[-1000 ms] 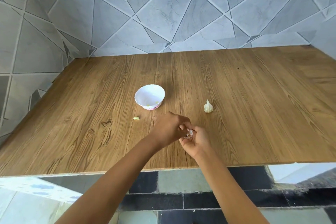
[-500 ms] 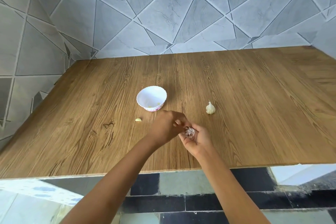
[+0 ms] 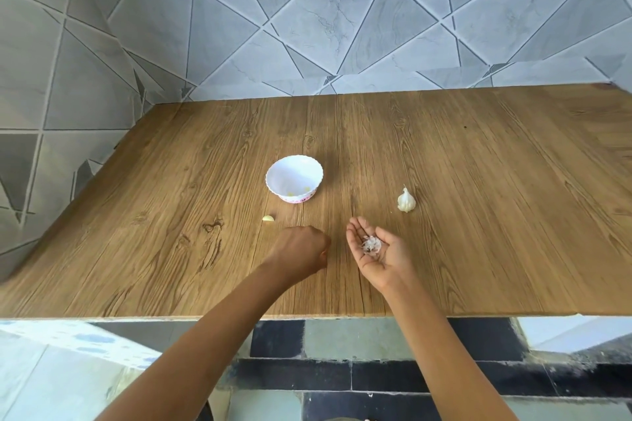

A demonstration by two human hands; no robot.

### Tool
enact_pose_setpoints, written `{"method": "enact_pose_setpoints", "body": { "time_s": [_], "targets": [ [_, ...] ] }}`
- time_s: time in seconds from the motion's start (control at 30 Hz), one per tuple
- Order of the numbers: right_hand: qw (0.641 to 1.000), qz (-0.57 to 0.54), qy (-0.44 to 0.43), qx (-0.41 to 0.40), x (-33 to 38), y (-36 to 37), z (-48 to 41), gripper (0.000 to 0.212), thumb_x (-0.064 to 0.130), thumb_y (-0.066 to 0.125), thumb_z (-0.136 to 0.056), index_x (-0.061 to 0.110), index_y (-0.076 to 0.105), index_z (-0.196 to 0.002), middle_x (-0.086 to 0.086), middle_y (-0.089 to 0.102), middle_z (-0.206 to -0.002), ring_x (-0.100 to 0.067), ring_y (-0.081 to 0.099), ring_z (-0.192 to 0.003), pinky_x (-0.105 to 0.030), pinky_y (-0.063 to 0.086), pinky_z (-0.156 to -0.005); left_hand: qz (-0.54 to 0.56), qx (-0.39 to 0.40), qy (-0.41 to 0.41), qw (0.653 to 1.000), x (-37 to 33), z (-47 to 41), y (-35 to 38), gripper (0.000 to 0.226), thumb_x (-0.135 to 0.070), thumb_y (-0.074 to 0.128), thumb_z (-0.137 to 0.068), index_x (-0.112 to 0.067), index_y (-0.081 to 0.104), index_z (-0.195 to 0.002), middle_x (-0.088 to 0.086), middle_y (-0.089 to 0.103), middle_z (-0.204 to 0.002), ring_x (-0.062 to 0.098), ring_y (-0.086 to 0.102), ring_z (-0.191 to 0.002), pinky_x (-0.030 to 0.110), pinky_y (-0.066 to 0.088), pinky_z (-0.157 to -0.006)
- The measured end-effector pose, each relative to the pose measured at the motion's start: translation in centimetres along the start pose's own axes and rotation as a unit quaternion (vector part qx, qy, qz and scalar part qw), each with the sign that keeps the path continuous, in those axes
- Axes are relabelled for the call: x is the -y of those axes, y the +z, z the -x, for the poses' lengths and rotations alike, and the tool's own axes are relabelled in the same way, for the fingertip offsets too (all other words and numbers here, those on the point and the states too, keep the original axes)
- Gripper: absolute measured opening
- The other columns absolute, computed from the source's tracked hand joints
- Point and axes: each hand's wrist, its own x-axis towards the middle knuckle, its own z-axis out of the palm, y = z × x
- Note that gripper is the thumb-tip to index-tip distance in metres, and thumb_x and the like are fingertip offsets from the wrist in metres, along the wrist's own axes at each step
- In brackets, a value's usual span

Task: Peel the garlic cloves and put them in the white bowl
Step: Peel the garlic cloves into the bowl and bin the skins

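The white bowl (image 3: 273,178) stands mid-table with a couple of peeled yellowish cloves at its bottom. One peeled clove (image 3: 268,218) lies on the wood just in front of the bowl on its left side. A garlic bulb (image 3: 406,201) sits to the right of the bowl. My right hand (image 3: 379,256) is palm up with relaxed fingers, and a clump of papery garlic skin (image 3: 371,244) lies on the palm. My left hand (image 3: 301,249) hovers just to its left, knuckles up, with its fingertips curled and pinched together. A garlic clove in that pinch is hidden by the fingers.
The wooden table (image 3: 478,215) meets tiled walls at the back and on the left. Its front edge runs just below my forearms, with tiled floor beneath.
My two hands were joined over the garlic. They have now separated: the left hand pulled away to the left with curled fingers, and the right hand opened flat with the skin on its palm.
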Motion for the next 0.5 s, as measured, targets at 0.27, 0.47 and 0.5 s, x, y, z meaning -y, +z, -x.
{"method": "enact_pose_setpoints", "body": {
  "time_s": [0.27, 0.47, 0.5],
  "targets": [
    [1.0, 0.009, -0.001, -0.017, -1.1, 0.3, 0.1, 0.031, 0.009, 0.037, -0.099, -0.006, 0.059, -0.084, -0.018, 0.066, -0.077, -0.025, 0.066, -0.071, -0.034, 0.057, -0.072, 0.187, -0.072, 0.072, 0.977, -1.1, -0.4, -3.2, 0.02, -0.019, 0.061, -0.083, -0.02, 0.074, -0.099, -0.003, 0.067, -0.09, 0.011, 0.057, -0.074, 0.027, 0.047, -0.062],
    [1.0, 0.011, -0.002, -0.008, -1.4, 0.6, 0.3, 0.027, 0.009, 0.035, -0.099, -0.002, 0.055, -0.086, -0.017, 0.064, -0.065, -0.023, 0.066, -0.055, -0.031, 0.057, -0.058, 0.013, -0.113, -0.001, 0.994, -3.4, 0.2, -4.1, 0.024, -0.034, 0.061, -0.084, -0.025, 0.063, -0.107, -0.008, 0.052, -0.112, 0.012, 0.056, -0.095, 0.02, 0.022, -0.049],
    [1.0, 0.013, -0.001, -0.007, -1.3, 0.6, 0.2, 0.025, 0.009, 0.035, -0.099, -0.003, 0.055, -0.089, -0.019, 0.065, -0.071, -0.025, 0.067, -0.062, -0.033, 0.058, -0.063, 0.052, -0.124, -0.005, 0.991, -3.3, 0.4, -4.0, 0.023, -0.033, 0.062, -0.084, -0.026, 0.065, -0.105, -0.008, 0.053, -0.112, 0.012, 0.057, -0.094, 0.021, 0.028, -0.052]
  ]
}}
